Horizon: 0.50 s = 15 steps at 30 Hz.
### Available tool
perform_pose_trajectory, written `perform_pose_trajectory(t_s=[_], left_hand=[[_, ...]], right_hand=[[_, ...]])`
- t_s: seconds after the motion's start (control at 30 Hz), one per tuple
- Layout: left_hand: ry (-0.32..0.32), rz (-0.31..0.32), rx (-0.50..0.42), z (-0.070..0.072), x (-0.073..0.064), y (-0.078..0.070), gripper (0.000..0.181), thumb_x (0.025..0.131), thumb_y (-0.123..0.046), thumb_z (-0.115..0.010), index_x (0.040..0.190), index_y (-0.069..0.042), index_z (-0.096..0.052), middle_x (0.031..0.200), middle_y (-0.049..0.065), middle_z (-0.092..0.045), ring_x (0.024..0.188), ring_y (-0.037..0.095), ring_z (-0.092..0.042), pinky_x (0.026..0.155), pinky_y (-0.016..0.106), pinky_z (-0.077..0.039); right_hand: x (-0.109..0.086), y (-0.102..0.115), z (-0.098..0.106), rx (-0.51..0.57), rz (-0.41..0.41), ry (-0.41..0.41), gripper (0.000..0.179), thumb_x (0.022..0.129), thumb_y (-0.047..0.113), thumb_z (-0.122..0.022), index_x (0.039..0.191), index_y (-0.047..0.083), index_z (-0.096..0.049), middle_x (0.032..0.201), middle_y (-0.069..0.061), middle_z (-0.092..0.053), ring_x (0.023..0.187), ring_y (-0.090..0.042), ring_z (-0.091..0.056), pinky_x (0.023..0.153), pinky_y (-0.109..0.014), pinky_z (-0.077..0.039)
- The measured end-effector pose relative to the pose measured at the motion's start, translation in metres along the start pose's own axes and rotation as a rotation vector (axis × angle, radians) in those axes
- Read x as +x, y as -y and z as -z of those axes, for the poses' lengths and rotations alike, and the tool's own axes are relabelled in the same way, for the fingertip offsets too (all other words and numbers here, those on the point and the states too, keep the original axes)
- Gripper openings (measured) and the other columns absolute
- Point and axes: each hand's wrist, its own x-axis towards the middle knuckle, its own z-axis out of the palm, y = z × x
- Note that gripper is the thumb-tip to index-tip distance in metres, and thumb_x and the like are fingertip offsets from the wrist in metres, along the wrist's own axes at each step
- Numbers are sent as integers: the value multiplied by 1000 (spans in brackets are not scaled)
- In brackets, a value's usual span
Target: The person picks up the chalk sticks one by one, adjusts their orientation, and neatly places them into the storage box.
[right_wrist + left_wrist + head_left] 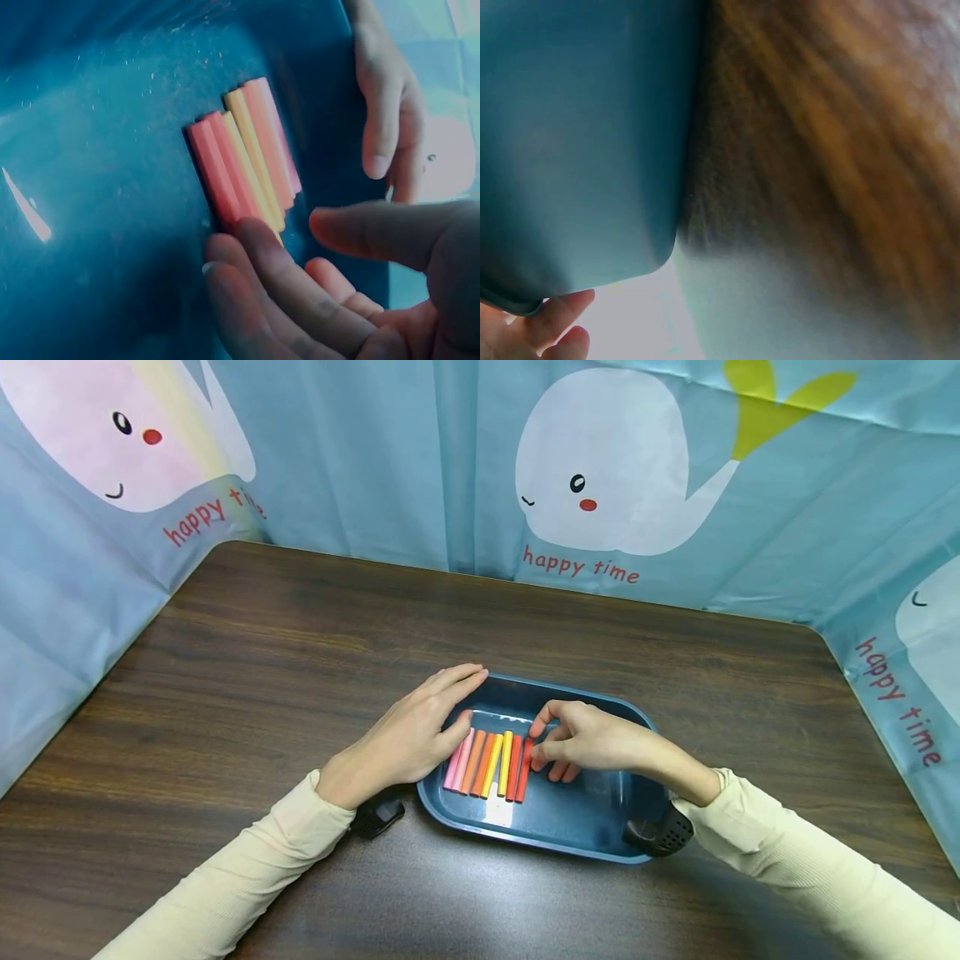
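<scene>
A dark blue plastic tray (525, 839) stands on the table. Inside, toward its left end, several short crayon-like sticks (491, 766) lie side by side, from pink through orange and yellow to red. My left hand (412, 727) holds the tray's left rim, thumb inside and fingers outside; its fingertips show at the rim corner in the left wrist view. Over the tray, my right hand (588, 739) has its fingers loosely bent. Its fingertips (259, 236) touch the end of the red sticks (217, 169), while the thumb (352, 225) stands apart from them.
Dark wood-grain table (285, 635) surrounds the tray. A pale blue curtain (390, 460) with whale prints hangs along the back and sides. Black wrist devices (375, 817) sit under both forearms, the right one over the tray's near right corner.
</scene>
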Motion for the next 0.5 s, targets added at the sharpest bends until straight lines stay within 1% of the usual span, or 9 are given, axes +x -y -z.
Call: perform_pose_trajectory(t_s=[0.23,0.37,0.5], left_hand=[[-3,2,1,0,0,2,57,98,-18,-57,151,-8,-40,159,9,-37,147,29,-35,120,51,-30],[-3,6,-2,1,-1,4,57,98,-18,-57,152,-8,-40,159,9,-37,147,29,-35,120,51,-30],[0,9,-6,2,-2,6,57,98,-18,-56,152,-8,-40,159,9,-36,147,28,-34,122,50,-27]], right_hand=[[-13,3,2,-46,73,-41,27,96,18,-62,116,1,-56,102,-10,-74,80,-19,-70,74,-33,-59],[-17,3,4,-47,94,-55,26,96,19,-62,115,2,-58,105,-11,-74,82,-21,-70,77,-35,-59],[-21,4,6,-38,121,-62,29,97,19,-62,117,0,-58,107,-13,-73,86,-23,-70,79,-37,-59]])
